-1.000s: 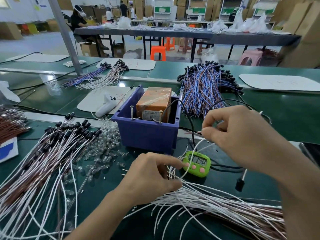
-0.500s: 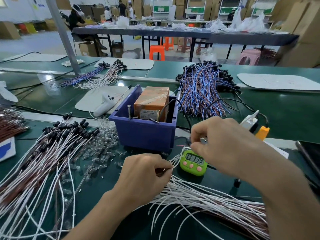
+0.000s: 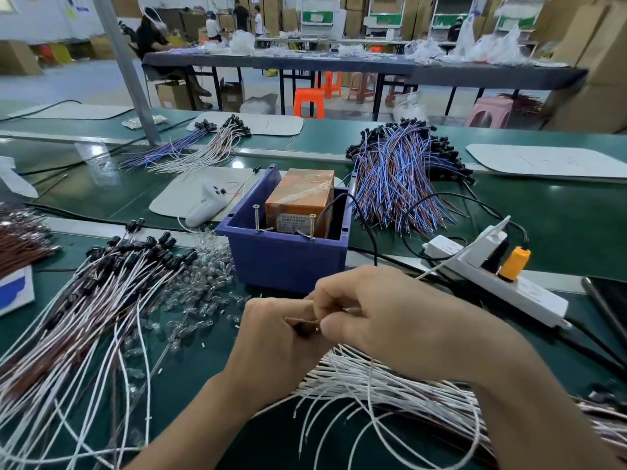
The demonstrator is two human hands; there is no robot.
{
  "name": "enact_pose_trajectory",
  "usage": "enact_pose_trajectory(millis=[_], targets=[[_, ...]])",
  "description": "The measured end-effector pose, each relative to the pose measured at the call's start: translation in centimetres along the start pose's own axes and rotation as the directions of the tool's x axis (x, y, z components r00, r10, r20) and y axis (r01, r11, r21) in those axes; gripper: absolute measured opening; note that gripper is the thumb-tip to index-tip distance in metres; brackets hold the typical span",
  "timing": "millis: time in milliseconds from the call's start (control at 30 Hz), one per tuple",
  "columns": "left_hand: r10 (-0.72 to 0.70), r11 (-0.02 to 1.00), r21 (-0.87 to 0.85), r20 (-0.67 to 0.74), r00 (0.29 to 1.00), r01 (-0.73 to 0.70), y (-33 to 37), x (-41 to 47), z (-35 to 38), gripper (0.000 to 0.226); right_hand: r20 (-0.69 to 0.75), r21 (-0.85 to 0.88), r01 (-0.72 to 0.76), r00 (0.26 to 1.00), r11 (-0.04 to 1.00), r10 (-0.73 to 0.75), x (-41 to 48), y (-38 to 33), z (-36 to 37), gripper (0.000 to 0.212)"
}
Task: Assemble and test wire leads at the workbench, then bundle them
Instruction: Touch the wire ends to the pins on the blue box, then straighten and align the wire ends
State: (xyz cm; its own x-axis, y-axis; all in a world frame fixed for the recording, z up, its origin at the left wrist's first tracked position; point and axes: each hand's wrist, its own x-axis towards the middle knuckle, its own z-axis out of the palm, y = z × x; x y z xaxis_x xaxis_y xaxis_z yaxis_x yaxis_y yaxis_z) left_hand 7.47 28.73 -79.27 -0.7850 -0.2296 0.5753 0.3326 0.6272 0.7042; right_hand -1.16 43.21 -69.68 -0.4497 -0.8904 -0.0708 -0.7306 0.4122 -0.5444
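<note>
Two hands are meeting at the middle of the green table [image 3: 543, 212], just in front of the blue bin [image 3: 288, 262]. The left hand [image 3: 274, 354] is curling its fingers [image 3: 302, 312] inward around something small and dark; the right hand [image 3: 390, 320] is pinching at the same spot with thumb and forefinger. What they are gripping is hard to make out, since the knuckles are covering most of it; it seems to be the end of one white lead. The loose white leads [image 3: 390, 395] are lying under the right wrist, running off the right edge. Finished leads with black caps [image 3: 112, 266] are fanning out at left, cut off by the frame. Clear bulbs [image 3: 200, 286] are crowding the gap between that pile and the bin. Open table is showing only near the bottom edge, between the forearms.
</note>
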Motion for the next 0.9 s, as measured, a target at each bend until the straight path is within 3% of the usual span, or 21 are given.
enact_pose_trajectory(millis=[200,500,633,900], targets=[[-0.176,0.977,-0.149,-0.141,0.974,0.155,0.1,0.4,0.2,0.015,-0.013,0.226,-0.088,0.996,0.97,0.093,0.3,1.1,0.2,0.022],[-0.22,0.912,-0.365,-0.048,0.974,0.188,1.3,0.9,-0.2,0.015,-0.091,0.258,-0.117,0.985,0.959,0.144,0.8,1.4,-0.1,0.021],[-0.291,0.914,-0.323,-0.104,0.951,0.245,0.7,0.8,-0.5,0.011,-0.242,0.173,-0.128,0.956,0.976,0.169,0.8,1.9,-0.6,0.021],[-0.339,0.885,-0.389,-0.162,0.927,0.256,-0.1,1.3,-0.9,0.023,-0.303,0.311,-0.072,0.938,0.948,0.17,0.3,2.9,-1.7,0.021]])
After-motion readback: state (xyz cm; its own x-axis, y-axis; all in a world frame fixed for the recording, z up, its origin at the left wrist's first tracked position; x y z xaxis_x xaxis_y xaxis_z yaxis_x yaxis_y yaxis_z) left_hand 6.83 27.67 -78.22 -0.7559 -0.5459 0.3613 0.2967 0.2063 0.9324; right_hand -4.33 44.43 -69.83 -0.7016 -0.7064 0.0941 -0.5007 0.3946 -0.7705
